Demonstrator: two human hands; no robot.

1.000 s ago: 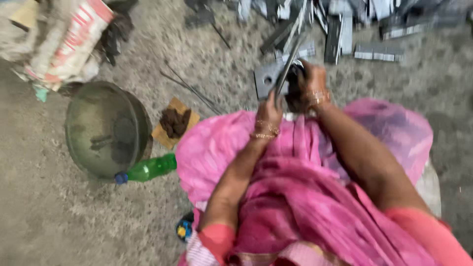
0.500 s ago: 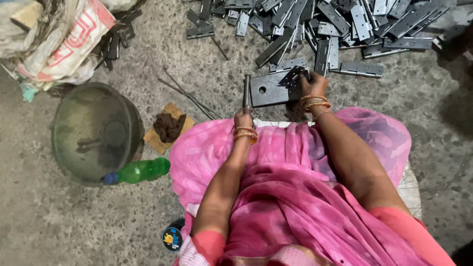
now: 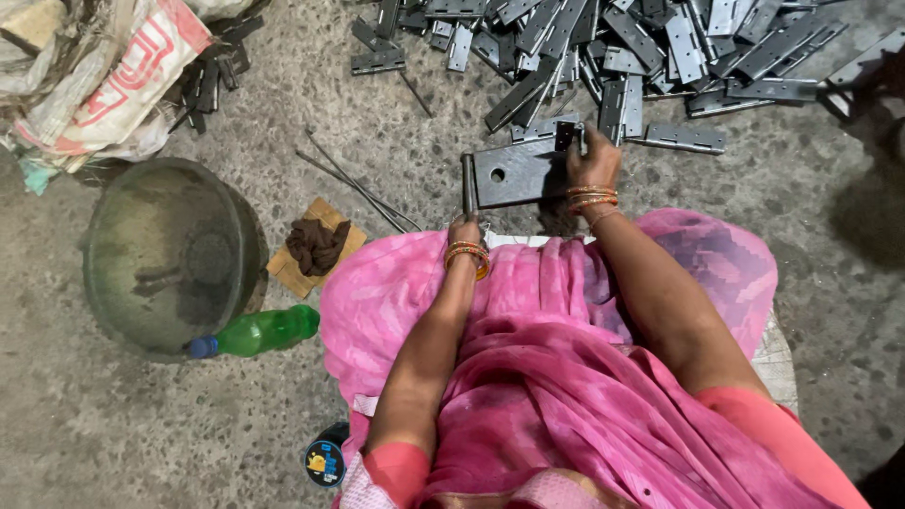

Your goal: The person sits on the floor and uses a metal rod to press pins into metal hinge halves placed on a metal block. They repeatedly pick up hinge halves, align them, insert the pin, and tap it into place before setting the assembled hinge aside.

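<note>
A person in pink cloth sits on a concrete floor [image 3: 528, 94], seen from above. Just above the centre of the frame a dark metal plate [image 3: 514, 174] with one round hole lies on the floor in front of the knees, between the two hands. The right hand [image 3: 592, 160] is clenched on the plate's right edge, its fingers also around a small metal piece at the top. The left hand [image 3: 466, 229] grips a thin rod [image 3: 468, 184] that stands along the plate's left edge. Each wrist wears orange bangles. Across the upper right lies a pile of grey hinges [image 3: 650, 47], too many to count. At left sit one round metal bowl [image 3: 170, 254], one green bottle [image 3: 259, 332] lying on its side, and one cardboard square [image 3: 316, 247] holding a dark lump. One sack [image 3: 104, 85] fills the upper left corner
</note>
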